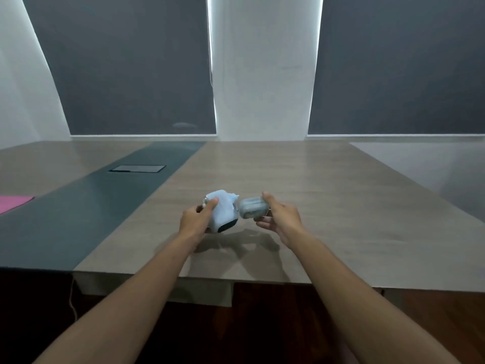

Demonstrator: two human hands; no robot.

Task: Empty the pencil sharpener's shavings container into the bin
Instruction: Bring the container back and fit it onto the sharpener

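The left hand point(195, 219) has its grip closed round the pale blue pencil sharpener point(223, 214), thumb on top and fingers behind it, and holds the body tilted just above the tabletop point(328, 206), its dark opening turned down and toward the person. The right hand point(282, 219) has its grip closed on the translucent grey shavings container point(252, 208), pinched from the right end; the container sits just beside the sharpener's right side, and whether the two are touching or a sliver apart is hard to tell through the blur. Judged from that, the drawer looks freed from the body or at the very point of coming free, so the opening step is about done, while the carrying, tipping out and refitting are all left. No bin shows anywhere in view, so where the container must go cannot be told; whether it holds shavings is also not readable. Both hands work near the middle of the wooden part of the tabletop, well back from its near edge and well clear of the right edge. The room around them is open: a dark strip with a recessed panel point(137, 168) lies to the far left, and a pink sheet point(13, 203) at the left border, both well apart from the hands.
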